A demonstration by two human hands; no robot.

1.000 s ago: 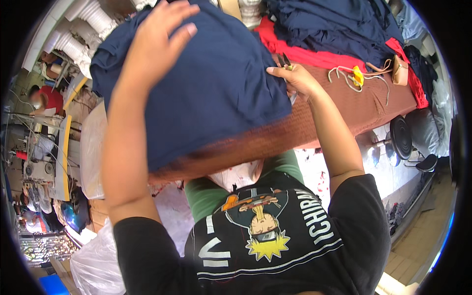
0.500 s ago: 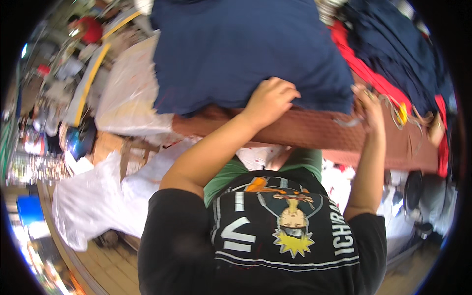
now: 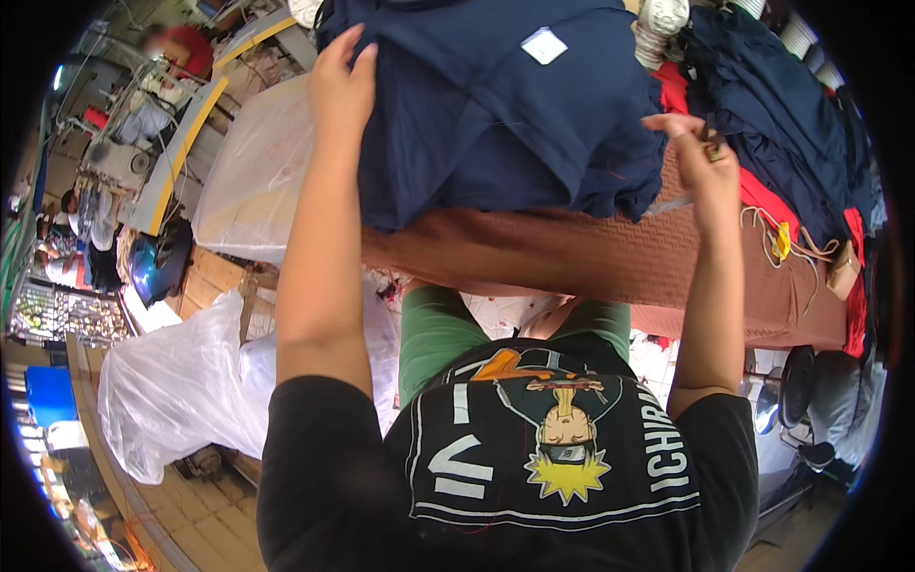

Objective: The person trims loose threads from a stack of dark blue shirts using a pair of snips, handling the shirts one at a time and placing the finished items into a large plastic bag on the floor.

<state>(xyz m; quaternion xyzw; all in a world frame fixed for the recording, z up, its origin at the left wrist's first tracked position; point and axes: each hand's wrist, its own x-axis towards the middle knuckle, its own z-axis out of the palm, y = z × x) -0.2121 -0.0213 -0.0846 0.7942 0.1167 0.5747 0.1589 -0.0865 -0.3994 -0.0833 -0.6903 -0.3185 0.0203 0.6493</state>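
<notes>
A stack of navy blue garments (image 3: pixel 477 157) lies in front of me on a brown-covered table. Its top piece shows crossing folds, with a white square label (image 3: pixel 544 46) near the far side. At the stack's left edge is my left hand (image 3: pixel 343 91), thumb and fingers apart, holding nothing that I can see. Beyond the right edge of the stack, my right hand (image 3: pixel 705 172) is closed around a small dark and brass-coloured tool (image 3: pixel 711 143), with the index finger stretched toward the cloth. The fingers partly hide this tool.
The brown cover (image 3: pixel 534 250) drapes over the table's near edge. More navy cloth (image 3: pixel 782 105) and a red strip lie at the right, beside cords with a yellow piece (image 3: pixel 783 240). Plastic-wrapped goods (image 3: pixel 257 162) stand left. A person in red (image 3: pixel 186 50) sits far left.
My left hand has moved from the stack's near edge up to its left side. The top surface, plain before, now shows folds and the white label. My right hand has shifted slightly.
</notes>
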